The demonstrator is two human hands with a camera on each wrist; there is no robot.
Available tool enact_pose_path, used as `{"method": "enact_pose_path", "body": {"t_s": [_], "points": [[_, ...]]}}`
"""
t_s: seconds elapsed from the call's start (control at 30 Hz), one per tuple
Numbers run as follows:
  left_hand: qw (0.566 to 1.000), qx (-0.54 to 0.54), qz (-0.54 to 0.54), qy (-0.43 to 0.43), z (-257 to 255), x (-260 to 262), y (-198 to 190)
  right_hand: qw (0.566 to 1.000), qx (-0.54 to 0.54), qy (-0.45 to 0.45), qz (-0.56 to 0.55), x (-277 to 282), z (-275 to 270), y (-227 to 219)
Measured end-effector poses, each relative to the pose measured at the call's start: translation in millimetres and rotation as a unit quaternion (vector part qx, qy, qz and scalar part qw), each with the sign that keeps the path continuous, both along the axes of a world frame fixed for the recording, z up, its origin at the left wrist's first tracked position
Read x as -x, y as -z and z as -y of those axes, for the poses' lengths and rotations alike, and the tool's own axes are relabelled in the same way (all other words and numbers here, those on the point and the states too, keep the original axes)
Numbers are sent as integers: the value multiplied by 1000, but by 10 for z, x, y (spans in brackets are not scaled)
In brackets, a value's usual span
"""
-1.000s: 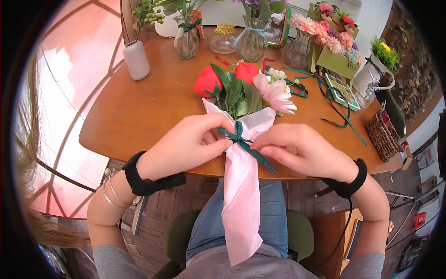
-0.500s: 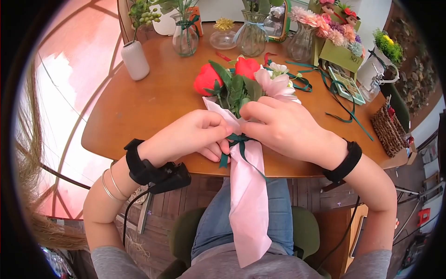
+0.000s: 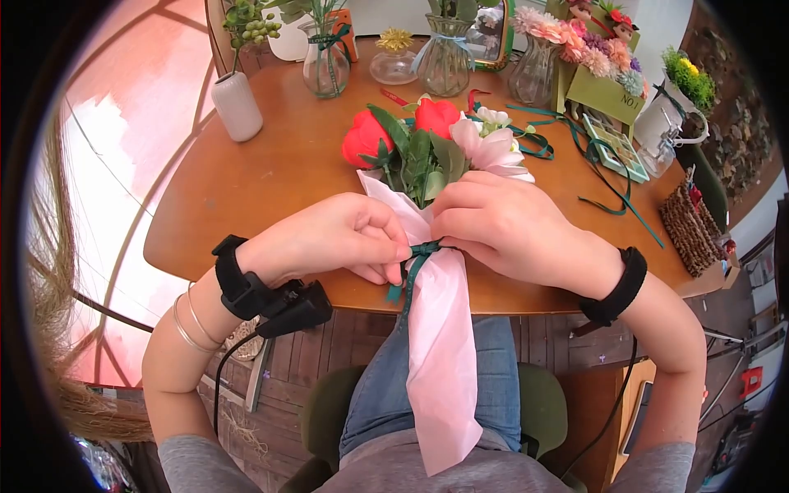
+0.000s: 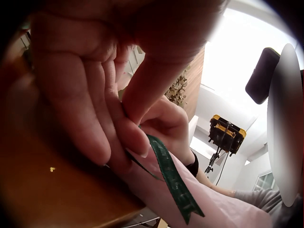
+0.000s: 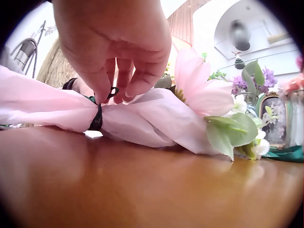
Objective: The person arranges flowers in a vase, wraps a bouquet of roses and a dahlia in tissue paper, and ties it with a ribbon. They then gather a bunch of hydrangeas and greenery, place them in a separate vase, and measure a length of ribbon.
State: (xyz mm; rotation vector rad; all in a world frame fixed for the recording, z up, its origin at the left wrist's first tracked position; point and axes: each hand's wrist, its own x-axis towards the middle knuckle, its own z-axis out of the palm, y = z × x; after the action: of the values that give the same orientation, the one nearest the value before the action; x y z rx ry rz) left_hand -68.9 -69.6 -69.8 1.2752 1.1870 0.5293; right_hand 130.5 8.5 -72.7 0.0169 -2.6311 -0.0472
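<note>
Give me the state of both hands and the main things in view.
left hand: pinching green ribbon
right hand: also pinching green ribbon
green ribbon: wrapped round pink paper, one tail hanging free
pink paper: gathered in at green ribbon
bouquet: blooms exposed outside pink paper
white vase: upright, holding green sprig

"Where's the head camera looking from?"

"Above, facing forward and down, far enough back to catch the brown wooden worktop [image 3: 246, 197] and the blue denim jeans [image 3: 495, 361]."

"And the wrist ones?"

"The left sits very near the left fingers [image 4: 90, 128], tilted upward toward a black-and-yellow device [image 4: 227, 134]. The right faces sideways, low over the worktop, close to the right fingers [image 5: 143, 78]."

"Anything shared?"

"All three catch the narrow dark green ribbon [image 3: 424, 248] and pale pink paper wrap [image 3: 444, 361]."
</note>
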Motion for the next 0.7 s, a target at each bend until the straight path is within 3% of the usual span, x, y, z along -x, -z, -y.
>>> {"method": "enact_pose_path", "body": {"t_s": [0.17, 0.33, 0.7], "points": [[999, 10, 43, -31, 4, -16, 23, 999, -52, -3, 8, -47, -55, 47], [999, -7, 43, -26, 23, -32, 60, 989, -128, -71, 2, -56, -91, 94], [999, 4, 43, -26, 61, -29, 59, 987, -146, -63, 32, -142, -75, 132]]}}
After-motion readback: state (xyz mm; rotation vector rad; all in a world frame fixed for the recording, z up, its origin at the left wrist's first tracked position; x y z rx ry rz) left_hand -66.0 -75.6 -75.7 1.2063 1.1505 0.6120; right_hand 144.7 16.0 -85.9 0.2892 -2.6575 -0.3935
